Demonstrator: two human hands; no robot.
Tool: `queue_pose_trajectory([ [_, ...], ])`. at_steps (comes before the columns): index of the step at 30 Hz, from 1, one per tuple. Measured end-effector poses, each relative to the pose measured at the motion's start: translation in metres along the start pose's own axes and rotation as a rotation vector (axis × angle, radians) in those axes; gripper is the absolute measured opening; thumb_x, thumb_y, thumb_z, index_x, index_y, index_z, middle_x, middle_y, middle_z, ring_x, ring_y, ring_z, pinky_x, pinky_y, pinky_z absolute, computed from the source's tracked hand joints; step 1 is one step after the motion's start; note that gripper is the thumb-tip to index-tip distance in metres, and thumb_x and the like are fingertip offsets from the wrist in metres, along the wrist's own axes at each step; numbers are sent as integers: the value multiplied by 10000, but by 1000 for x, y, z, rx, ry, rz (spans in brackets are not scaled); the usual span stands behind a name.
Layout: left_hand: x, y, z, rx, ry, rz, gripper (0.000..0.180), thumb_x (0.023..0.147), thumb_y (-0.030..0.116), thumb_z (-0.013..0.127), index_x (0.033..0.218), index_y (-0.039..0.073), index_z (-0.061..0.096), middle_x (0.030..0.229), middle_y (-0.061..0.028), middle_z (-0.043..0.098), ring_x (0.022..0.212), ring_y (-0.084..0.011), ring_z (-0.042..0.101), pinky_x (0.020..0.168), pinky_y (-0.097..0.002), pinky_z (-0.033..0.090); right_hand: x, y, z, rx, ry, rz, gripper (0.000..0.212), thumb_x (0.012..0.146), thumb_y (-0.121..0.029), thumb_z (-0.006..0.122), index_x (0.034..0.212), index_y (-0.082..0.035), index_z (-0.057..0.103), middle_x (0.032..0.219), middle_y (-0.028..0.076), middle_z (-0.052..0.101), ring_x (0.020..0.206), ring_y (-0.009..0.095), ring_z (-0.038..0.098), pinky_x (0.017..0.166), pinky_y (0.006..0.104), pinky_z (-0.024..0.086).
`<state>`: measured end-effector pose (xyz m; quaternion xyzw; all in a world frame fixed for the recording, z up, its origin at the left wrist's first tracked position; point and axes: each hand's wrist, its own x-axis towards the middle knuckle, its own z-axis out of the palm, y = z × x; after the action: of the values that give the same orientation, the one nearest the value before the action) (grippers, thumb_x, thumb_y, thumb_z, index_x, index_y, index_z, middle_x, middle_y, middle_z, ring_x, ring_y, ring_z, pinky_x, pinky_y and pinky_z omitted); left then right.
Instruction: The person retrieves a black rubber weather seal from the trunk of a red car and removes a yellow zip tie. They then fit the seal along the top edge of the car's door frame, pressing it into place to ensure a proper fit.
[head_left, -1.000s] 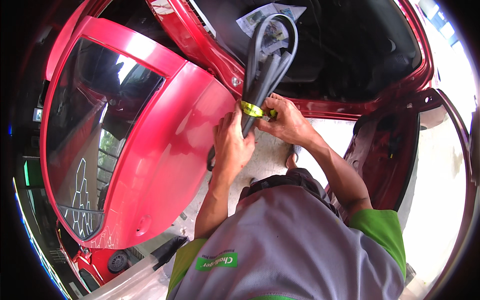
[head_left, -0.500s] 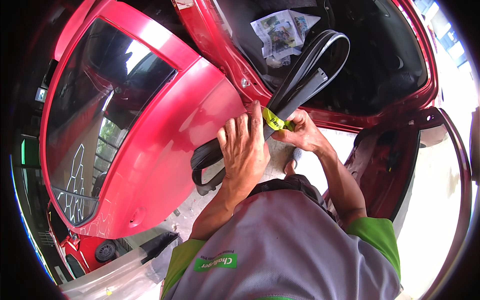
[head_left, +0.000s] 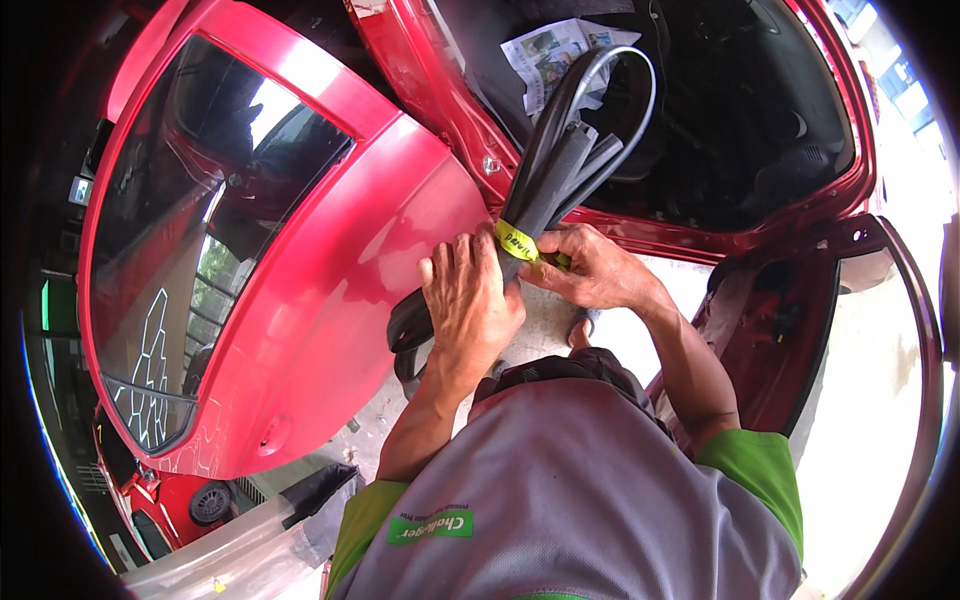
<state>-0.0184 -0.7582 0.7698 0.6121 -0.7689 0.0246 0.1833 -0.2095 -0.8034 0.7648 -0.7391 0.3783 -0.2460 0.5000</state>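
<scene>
A folded bundle of black rubber weatherstrips is held in front of my chest, slanting up to the right. One light-edged loop stands out at its upper end; another loop hangs below my left hand. A bright yellow-green tape with handwriting wraps round its middle. My left hand is closed round the bundle just below the tape, back of the hand facing up. On the right, my right hand pinches the loose end of the tape between thumb and fingers.
A red car door with a dark window fills the left. Ahead is the car's red-framed opening, with a printed paper sheet inside. An open door panel stands at right. Another red car sits behind, lower left.
Both hands and the bundle have shifted a little to the left. The bundle's upper loop has swung left and turned more upright. The grip on bundle and tape stays.
</scene>
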Motion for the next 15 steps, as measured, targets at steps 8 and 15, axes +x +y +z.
queue_pose_trajectory([
  [8, 2, -9, -3, 42, 17, -27, 488, 766, 199, 776, 1172, 7, 584, 955, -143, 590, 952, -332, 583, 829, -466, 388, 10, -3, 16, 119, 93, -8, 269, 984, -253, 717, 972, 13, 677, 692, 82, 617, 642, 126, 580, 606, 353, 463],
  [15, 1, -8, -9, 23, 47, -61, 466, 777, 215, 780, 1153, 21, 586, 954, -139, 588, 945, -332, 581, 821, -470, 382, 13, -4, 20, 311, 85, -14, 200, 982, -185, 729, 938, 1, 667, 741, -11, 594, 712, 56, 551, 625, 279, 461],
])
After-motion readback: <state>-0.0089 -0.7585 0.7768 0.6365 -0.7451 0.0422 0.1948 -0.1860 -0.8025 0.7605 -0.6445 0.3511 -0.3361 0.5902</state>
